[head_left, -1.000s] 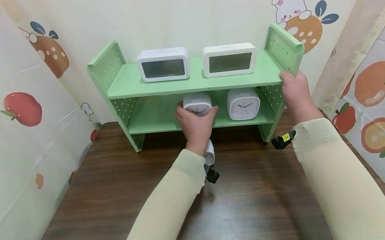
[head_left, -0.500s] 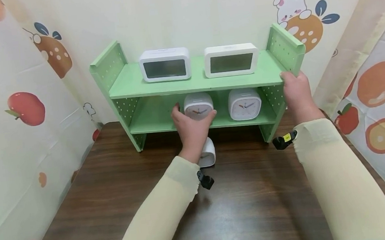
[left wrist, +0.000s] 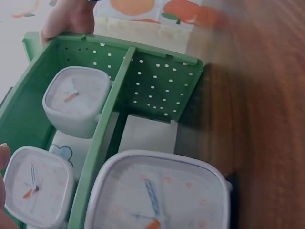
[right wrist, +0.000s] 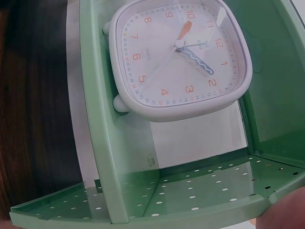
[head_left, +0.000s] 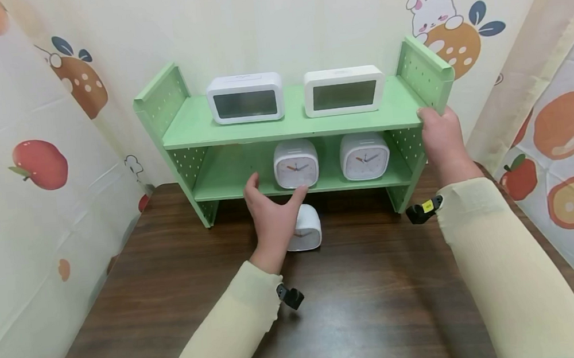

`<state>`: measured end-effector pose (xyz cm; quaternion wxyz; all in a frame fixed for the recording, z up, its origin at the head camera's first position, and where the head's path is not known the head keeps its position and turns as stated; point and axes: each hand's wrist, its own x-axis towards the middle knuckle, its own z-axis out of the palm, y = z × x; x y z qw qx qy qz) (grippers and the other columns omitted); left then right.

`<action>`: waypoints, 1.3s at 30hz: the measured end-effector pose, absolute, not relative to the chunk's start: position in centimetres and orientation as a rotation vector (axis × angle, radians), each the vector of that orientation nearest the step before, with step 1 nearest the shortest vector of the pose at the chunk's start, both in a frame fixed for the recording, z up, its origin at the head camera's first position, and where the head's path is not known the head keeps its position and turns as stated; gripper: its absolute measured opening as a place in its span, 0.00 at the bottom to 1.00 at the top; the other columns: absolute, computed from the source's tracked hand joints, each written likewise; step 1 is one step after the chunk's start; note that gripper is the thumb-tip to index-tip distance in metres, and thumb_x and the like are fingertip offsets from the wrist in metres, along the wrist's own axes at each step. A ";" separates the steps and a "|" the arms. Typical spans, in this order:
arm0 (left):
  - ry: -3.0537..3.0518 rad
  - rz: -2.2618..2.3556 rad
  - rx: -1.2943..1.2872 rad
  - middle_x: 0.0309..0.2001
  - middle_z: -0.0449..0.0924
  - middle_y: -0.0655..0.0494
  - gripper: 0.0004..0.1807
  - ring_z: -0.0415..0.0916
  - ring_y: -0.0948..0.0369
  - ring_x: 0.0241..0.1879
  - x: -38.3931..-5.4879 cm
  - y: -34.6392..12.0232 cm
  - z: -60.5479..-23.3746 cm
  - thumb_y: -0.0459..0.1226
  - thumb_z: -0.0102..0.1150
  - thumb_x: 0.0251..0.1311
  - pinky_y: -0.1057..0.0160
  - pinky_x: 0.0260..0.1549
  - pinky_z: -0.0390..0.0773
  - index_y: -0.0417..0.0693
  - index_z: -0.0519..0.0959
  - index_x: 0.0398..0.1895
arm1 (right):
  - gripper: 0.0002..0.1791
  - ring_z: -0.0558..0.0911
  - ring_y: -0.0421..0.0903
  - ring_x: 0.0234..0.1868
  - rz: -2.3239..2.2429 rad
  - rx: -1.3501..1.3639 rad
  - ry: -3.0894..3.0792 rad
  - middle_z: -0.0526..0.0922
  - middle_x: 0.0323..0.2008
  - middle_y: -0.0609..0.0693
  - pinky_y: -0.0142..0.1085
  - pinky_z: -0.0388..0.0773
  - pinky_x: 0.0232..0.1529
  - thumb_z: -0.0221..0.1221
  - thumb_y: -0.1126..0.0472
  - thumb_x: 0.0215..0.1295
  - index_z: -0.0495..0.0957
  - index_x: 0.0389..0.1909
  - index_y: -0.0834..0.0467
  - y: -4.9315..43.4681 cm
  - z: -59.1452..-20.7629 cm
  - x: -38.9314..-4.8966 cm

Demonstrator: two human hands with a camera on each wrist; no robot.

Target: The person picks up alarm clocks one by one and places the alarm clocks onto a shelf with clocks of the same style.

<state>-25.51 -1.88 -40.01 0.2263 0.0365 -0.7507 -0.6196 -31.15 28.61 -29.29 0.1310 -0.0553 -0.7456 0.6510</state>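
My left hand is in front of the green shelf, thumb and fingers spread apart and holding nothing. Its thumb tip is just below a white square alarm clock on the lower tier. Beneath that hand, a similar alarm clock stands on the table, partly hidden by it; this clock looms large in the left wrist view. To the right on the lower tier sits another white alarm clock. My right hand grips the shelf's right side panel, thumb at the front edge of the upper tier.
Two white digital clocks, one left and one right, stand on the upper tier. The dark wooden table carries the shelf. Printed fruit curtains hang close behind and at both sides.
My left hand has let go of the middle alarm clock on the lower tier and moved down and left towards me, uncovering more of the table clock. My right hand keeps its hold.
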 end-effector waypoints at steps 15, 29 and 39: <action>-2.125 -1.695 0.124 0.74 0.56 0.50 0.55 0.55 0.51 0.73 -22.9 -2.4 -44.0 0.51 0.78 0.53 0.49 0.70 0.60 0.44 0.54 0.77 | 0.32 0.63 0.45 0.74 1.919 -0.191 -2.172 0.61 0.76 0.51 0.48 0.54 0.76 0.43 0.45 0.80 0.56 0.81 0.47 28.7 -29.5 -31.4; -2.118 -1.632 0.187 0.71 0.56 0.46 0.56 0.60 0.50 0.68 -21.3 0.5 -47.1 0.51 0.82 0.48 0.46 0.66 0.65 0.44 0.56 0.73 | 0.32 0.64 0.46 0.73 1.929 -0.211 -2.165 0.62 0.76 0.51 0.48 0.56 0.76 0.44 0.44 0.80 0.56 0.81 0.47 28.7 -29.3 -31.4; -2.078 -1.714 0.278 0.72 0.55 0.50 0.62 0.59 0.52 0.67 -21.5 1.6 -48.2 0.55 0.85 0.42 0.47 0.64 0.65 0.49 0.54 0.75 | 0.32 0.63 0.45 0.74 1.938 -0.184 -2.150 0.61 0.77 0.51 0.47 0.53 0.77 0.43 0.46 0.80 0.56 0.81 0.47 28.6 -29.3 -31.5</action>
